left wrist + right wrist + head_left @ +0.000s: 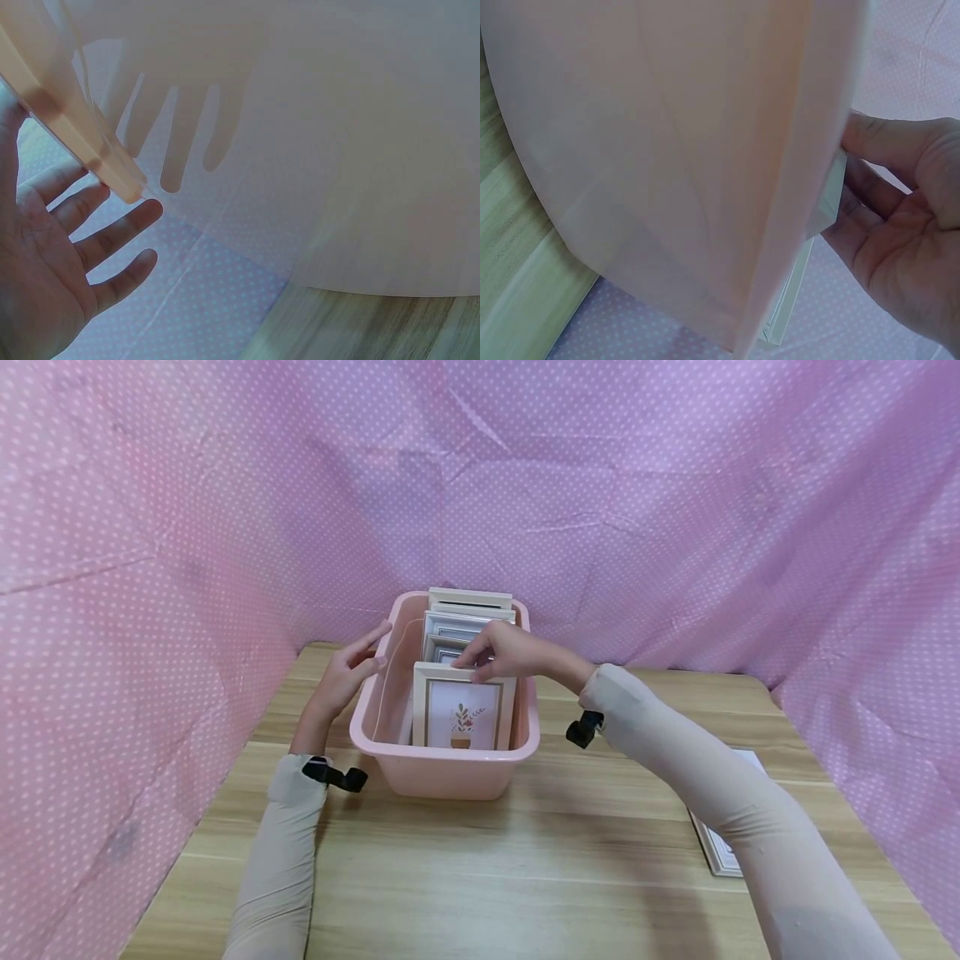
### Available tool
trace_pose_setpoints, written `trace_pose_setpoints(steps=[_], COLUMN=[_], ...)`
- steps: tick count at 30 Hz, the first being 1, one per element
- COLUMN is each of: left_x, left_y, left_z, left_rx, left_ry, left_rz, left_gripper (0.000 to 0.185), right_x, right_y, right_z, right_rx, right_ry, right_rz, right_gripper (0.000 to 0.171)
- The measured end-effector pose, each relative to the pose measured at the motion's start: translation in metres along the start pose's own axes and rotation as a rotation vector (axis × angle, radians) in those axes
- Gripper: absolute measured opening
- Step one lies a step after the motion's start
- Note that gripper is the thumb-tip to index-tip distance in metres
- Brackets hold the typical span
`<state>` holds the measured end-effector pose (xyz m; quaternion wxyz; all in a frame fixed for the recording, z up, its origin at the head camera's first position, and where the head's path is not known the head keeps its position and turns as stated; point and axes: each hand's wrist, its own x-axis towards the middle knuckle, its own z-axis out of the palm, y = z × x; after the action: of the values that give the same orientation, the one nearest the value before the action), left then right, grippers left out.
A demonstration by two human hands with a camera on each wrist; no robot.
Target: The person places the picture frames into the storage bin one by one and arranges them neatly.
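Left hand (347,672): fingers straight and relaxed, resting against left rim of pink tub (375,739), gripping nothing. Tub on wooden table (525,877); several picture frames stand upright inside, front to back. Nearest: plant-print frame (463,710). Right hand (504,653) pinches its top edge. Another frame (722,847) lies flat on table, far right.

Glossy pink plastic bin (442,768), matt wood-grain table (525,877), dotted cloth backdrop (675,485), smooth white frame (463,706).

Wooden table (525,868) seen w/ pale grain | flat framed picture (722,847) laid at right edge | pink dotted cloth (675,485) hung as backdrop
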<state>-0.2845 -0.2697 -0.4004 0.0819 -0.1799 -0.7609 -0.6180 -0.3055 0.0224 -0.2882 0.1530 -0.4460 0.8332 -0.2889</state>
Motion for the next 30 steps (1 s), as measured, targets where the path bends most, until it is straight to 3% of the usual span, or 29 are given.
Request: trace_pose_setpoints(steps=[4, 17, 25, 30], left_x=[0.000, -0.001, -0.004, -0.006], left_y=[-0.001, 0.003, 0.027, 0.031], left_z=[-0.001, 0.000, 0.004, 0.004], left_rx=[-0.007, -0.009, -0.004, -0.007], left_ry=[0.009, -0.006, -0.012, -0.024], left_rz=[0.015, -0.030, -0.034, -0.030], left_gripper=[0.050, 0.051, 0.051, 0.051], right_x=[0.001, 0.004, 0.006, 0.007], right_y=[0.002, 0.017, 0.023, 0.026], right_z=[0.000, 0.004, 0.005, 0.005], right_rx=[-0.004, -0.030, -0.032, -0.048], right_ry=[0.010, 0.046, 0.077, 0.072], right_rz=[0.004, 0.051, 0.054, 0.055], right_gripper=[0.025, 0.026, 0.026, 0.025])
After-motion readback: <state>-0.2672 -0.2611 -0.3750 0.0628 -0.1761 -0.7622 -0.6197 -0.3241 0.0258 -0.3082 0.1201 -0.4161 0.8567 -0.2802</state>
